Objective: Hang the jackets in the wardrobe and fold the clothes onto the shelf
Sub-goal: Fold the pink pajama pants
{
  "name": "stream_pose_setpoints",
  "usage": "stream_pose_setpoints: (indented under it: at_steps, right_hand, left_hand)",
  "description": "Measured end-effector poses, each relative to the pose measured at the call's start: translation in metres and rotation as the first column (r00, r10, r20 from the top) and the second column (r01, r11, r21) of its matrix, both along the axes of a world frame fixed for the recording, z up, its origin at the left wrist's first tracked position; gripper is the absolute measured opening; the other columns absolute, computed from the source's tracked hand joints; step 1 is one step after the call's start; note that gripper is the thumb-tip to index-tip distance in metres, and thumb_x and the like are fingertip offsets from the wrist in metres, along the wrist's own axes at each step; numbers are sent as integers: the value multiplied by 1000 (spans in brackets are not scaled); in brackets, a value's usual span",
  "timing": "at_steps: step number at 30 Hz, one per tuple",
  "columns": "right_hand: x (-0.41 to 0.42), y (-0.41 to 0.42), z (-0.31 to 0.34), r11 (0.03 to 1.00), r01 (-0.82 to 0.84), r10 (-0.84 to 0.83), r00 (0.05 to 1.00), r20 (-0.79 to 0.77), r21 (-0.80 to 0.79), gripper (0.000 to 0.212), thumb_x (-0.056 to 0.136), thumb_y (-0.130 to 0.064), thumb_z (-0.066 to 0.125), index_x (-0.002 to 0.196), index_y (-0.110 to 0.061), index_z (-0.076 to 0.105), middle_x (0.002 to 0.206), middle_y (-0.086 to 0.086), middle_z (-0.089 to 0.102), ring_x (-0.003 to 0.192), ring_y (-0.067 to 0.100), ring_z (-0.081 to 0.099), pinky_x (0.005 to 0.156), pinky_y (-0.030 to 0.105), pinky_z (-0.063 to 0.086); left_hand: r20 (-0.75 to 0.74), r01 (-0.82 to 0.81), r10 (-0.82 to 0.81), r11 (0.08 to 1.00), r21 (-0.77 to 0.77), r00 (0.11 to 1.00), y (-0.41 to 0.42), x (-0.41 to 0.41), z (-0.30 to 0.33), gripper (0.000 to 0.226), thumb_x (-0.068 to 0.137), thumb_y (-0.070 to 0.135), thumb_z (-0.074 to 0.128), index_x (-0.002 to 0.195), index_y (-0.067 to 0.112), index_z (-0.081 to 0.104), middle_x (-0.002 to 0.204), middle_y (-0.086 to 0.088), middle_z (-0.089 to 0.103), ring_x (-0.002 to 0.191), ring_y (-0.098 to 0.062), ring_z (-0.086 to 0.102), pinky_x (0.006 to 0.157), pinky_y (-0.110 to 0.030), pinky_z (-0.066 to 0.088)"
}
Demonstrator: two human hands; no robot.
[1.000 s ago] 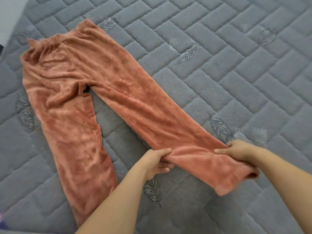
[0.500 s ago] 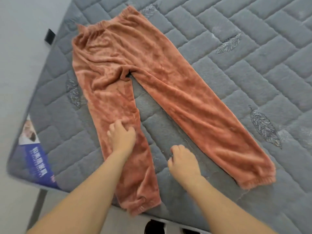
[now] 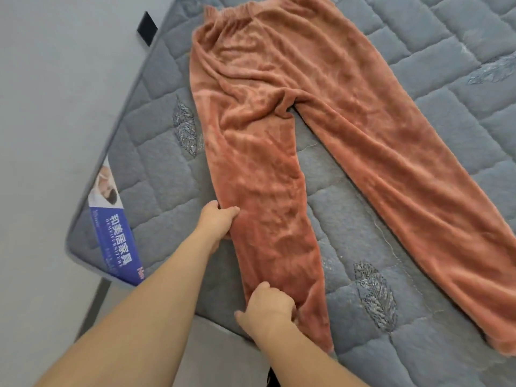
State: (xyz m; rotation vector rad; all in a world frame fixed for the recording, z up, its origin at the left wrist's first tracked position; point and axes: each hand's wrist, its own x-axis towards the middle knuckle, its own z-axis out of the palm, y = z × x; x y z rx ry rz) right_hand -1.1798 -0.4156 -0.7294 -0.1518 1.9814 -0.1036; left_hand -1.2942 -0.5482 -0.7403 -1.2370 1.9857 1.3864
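Observation:
A pair of rust-orange fleece trousers (image 3: pixel 279 113) lies spread flat on the grey quilted mattress (image 3: pixel 418 46), waistband at the top, legs apart. My left hand (image 3: pixel 216 222) grips the outer edge of the left leg around its middle. My right hand (image 3: pixel 268 304) grips the same leg lower down, close to the cuff, which hangs at the mattress's front edge. The right leg stretches away to the lower right, untouched.
The mattress corner with a blue printed label (image 3: pixel 117 238) is at the left. Beyond it is grey floor or wall (image 3: pixel 50 107). A small black object (image 3: pixel 147 27) sits by the mattress's left edge at the top.
Both hands let go of the right leg's cuff and moved left to the left leg. My left hand slid to its outer edge and my right hand came onto it near the cuff.

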Motion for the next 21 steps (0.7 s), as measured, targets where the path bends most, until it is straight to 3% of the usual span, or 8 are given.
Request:
stream_pose_setpoints:
  at_steps: [2, 4, 6, 10, 12, 15, 18, 21]
  right_hand:
    - [-9, -4, -3, 998, -58, 58, 998, -13, -10, 41, 95, -27, 53, 130, -6, 52, 127, 8, 56, 114, 32, 60, 89, 46, 52]
    - [-19, 1, -6, 999, -13, 12, 1000, -11, -46, 34, 91, -17, 54, 124, -11, 60, 126, 6, 62, 113, 30, 62, 89, 41, 53]
    - [-29, 17, -6, 991, 56, -53, 998, 25, -125, 34, 90, -17, 54, 123, -11, 61, 127, 8, 62, 116, 29, 61, 91, 36, 51]
    - [-56, 83, 5, 937, 253, -190, 948, 256, -240, 35, 91, -15, 51, 124, -4, 55, 130, 14, 58, 118, 33, 57, 92, 32, 47]
    - [-73, 128, 13, 921, 299, -210, 921, 328, -250, 34, 89, -5, 48, 122, -1, 57, 120, 17, 62, 107, 34, 63, 82, 33, 51]
    - [-95, 211, 31, 874, 408, -294, 876, 382, -264, 30, 84, 7, 37, 98, -2, 62, 87, 19, 65, 73, 30, 66, 62, 32, 54]
    - [-108, 304, 46, 790, 569, -503, 815, 289, -228, 27, 89, 0, 34, 86, -7, 60, 70, 10, 58, 58, 24, 57, 50, 23, 44]
    - [-112, 396, 38, 673, 694, -685, 715, 139, -254, 29, 92, -9, 37, 95, -10, 66, 85, 10, 65, 75, 28, 63, 56, 24, 44]
  left_hand:
    - [-13, 16, -15, 999, 38, 1000, -4, -2, 4, 13, 93, 18, 62, 104, 12, 60, 103, -11, 69, 88, -28, 69, 69, -47, 61]
    - [-26, 29, -28, 998, 53, 999, -4, -1, 8, 13, 93, 22, 61, 102, 13, 60, 101, -11, 69, 90, -30, 69, 76, -52, 60]
    - [-43, 20, -19, 999, 32, 999, 3, -2, 15, 14, 94, 26, 58, 96, 12, 59, 91, -11, 68, 80, -29, 68, 73, -47, 61]
    - [-105, 11, -15, 999, -38, 994, 49, -15, 40, 19, 94, 27, 55, 80, 14, 55, 70, -8, 63, 59, -24, 62, 51, -31, 53]
    - [-157, 43, -54, 996, -73, 986, 86, -30, 52, 19, 92, 25, 55, 78, 11, 52, 68, -12, 60, 57, -26, 60, 45, -28, 49]
    - [-228, 112, -137, 986, -121, 964, 161, -62, 67, 17, 89, 24, 55, 81, 8, 55, 72, -19, 64, 56, -27, 62, 41, -27, 47]
    - [-235, 238, -272, 957, -165, 933, 251, -95, 77, 20, 90, 27, 52, 76, 13, 50, 67, -10, 66, 51, -25, 64, 47, -31, 54]
    - [-185, 368, -405, 907, -206, 895, 334, -117, 68, 23, 90, 28, 46, 76, 11, 52, 70, -9, 69, 59, -28, 70, 58, -36, 60]
